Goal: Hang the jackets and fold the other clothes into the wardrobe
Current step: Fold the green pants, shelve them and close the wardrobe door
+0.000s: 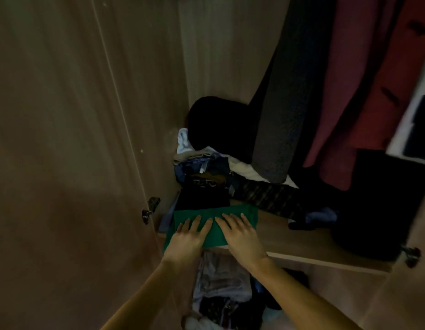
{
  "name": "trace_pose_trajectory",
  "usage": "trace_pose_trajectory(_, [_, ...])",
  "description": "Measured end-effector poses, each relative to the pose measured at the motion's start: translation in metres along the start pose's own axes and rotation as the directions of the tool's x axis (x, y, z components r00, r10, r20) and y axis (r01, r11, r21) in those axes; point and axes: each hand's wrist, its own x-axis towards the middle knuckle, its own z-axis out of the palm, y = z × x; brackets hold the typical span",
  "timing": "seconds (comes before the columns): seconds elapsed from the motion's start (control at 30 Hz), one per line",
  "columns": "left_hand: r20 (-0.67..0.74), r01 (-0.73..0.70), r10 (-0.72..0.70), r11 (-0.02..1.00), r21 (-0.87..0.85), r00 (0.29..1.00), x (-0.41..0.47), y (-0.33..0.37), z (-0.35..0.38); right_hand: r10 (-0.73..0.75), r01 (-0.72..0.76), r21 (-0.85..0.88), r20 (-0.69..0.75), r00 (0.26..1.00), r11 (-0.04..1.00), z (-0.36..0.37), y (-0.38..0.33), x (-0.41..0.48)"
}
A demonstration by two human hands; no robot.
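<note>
Both hands flat on a folded green garment at the front edge of the wardrobe shelf. Left hand w/ fingers straight, spread on the cloth's left half; right hand same on the right half, fingertips nearly meeting. Behind it, a messy pile of folded clothes runs back to the corner. Hanging at right: grey coat, maroon jacket. Wardrobe door open at left. More clothes on the lower level.
</note>
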Motion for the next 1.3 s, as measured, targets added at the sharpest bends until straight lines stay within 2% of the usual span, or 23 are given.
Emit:
trace_pose_trajectory(0.1, [0.021, 0.012, -0.012, 0.999, -0.036, 1.000, 0.029, -0.019, 0.030, 0.049, -0.051, 0.021, 0.082, 0.995, 0.998, 0.022, 0.010, 0.029])
trace_pose_trajectory(0.2, [0.032, 0.022, -0.020, 0.998, -0.063, 0.999, 0.062, -0.039, 0.052, 0.089, -0.089, 0.014, 0.014, 0.996, 0.996, 0.046, 0.020, 0.066])
trace_pose_trajectory(0.23, [0.025, 0.045, -0.043, 0.996, -0.077, 0.999, 0.074, -0.044, 0.060, 0.111, -0.111, 0.011, 0.021, 0.994, 0.994, 0.051, 0.022, 0.079])
trace_pose_trajectory(0.3, [0.043, 0.208, -0.205, 0.974, -0.087, 0.978, 0.100, -0.057, 0.074, 0.200, -0.199, -0.018, 0.070, 0.977, 0.980, 0.066, 0.027, 0.106])
trace_pose_trajectory(0.33, [0.091, 0.321, -0.314, 0.944, -0.078, 0.945, 0.108, -0.062, 0.082, 0.262, -0.260, -0.028, 0.096, 0.960, 0.965, 0.077, 0.027, 0.117])
trace_pose_trajectory(0.4, [0.319, 0.442, -0.418, 0.897, -0.004, 0.851, 0.112, -0.062, 0.113, 0.350, -0.347, -0.055, 0.245, 0.904, 0.936, 0.112, 0.024, 0.124])
trace_pose_trajectory(0.43, [0.449, 0.456, -0.407, 0.890, -0.001, 0.796, 0.108, -0.058, 0.128, 0.367, -0.378, -0.039, 0.348, 0.863, 0.925, 0.125, 0.019, 0.121])
trace_pose_trajectory(0.47, [0.522, 0.455, -0.380, 0.890, -0.017, 0.763, 0.102, -0.053, 0.145, 0.352, -0.375, -0.023, 0.402, 0.845, 0.927, 0.140, 0.015, 0.115])
trace_pose_trajectory(0.5, [0.552, 0.453, -0.356, 0.890, -0.045, 0.754, 0.094, -0.049, 0.157, 0.323, -0.354, -0.022, 0.466, 0.823, 0.935, 0.149, 0.011, 0.108])
trace_pose_trajectory(0.53, [0.558, 0.449, -0.342, 0.891, -0.062, 0.756, 0.088, -0.047, 0.168, 0.292, -0.322, -0.014, 0.462, 0.837, 0.947, 0.156, 0.010, 0.101])
trace_pose_trajectory(0.57, [0.548, 0.446, -0.340, 0.893, -0.068, 0.764, 0.085, -0.047, 0.172, 0.278, -0.322, 0.012, 0.477, 0.834, 0.946, 0.161, 0.010, 0.096])
trace_pose_trajectory(0.67, [0.456, 0.427, -0.336, 0.897, -0.112, 0.824, 0.084, -0.049, 0.176, 0.261, -0.297, 0.071, 0.320, 0.911, 0.952, 0.166, 0.012, 0.095])
trace_pose_trajectory(0.73, [0.406, 0.418, -0.323, 0.893, -0.169, 0.855, 0.088, -0.050, 0.179, 0.247, -0.281, 0.071, 0.308, 0.919, 0.957, 0.165, 0.012, 0.099])
trace_pose_trajectory(0.77, [0.420, 0.404, -0.303, 0.898, -0.176, 0.855, 0.089, -0.050, 0.181, 0.230, -0.265, 0.070, 0.321, 0.919, 0.962, 0.165, 0.014, 0.099])
trace_pose_trajectory(0.83, [0.492, 0.376, -0.260, 0.914, -0.152, 0.831, 0.090, -0.048, 0.184, 0.227, -0.282, 0.041, 0.491, 0.841, 0.959, 0.167, 0.017, 0.096])
trace_pose_trajectory(0.87, [0.518, 0.375, -0.252, 0.916, -0.146, 0.818, 0.091, -0.048, 0.184, 0.226, -0.289, 0.039, 0.525, 0.820, 0.957, 0.162, 0.017, 0.096])
trace_pose_trajectory(0.93, [0.518, 0.393, -0.257, 0.904, -0.170, 0.816, 0.095, -0.049, 0.177, 0.210, -0.281, 0.091, 0.458, 0.864, 0.955, 0.157, 0.017, 0.094])
trace_pose_trajectory(1.07, [0.366, 0.397, -0.296, 0.885, -0.242, 0.883, 0.091, -0.050, 0.146, 0.222, -0.305, 0.175, 0.381, 0.898, 0.936, 0.131, 0.008, 0.084])
trace_pose_trajectory(1.17, [0.326, 0.433, -0.346, 0.867, -0.249, 0.880, 0.076, -0.047, 0.109, 0.252, -0.348, 0.218, 0.373, 0.893, 0.912, 0.102, 0.003, 0.074])
trace_pose_trajectory(1.3, [0.163, 0.421, -0.388, 0.853, -0.309, 0.907, 0.042, -0.038, 0.056, 0.232, -0.313, 0.268, 0.295, 0.927, 0.911, 0.051, 0.002, 0.067])
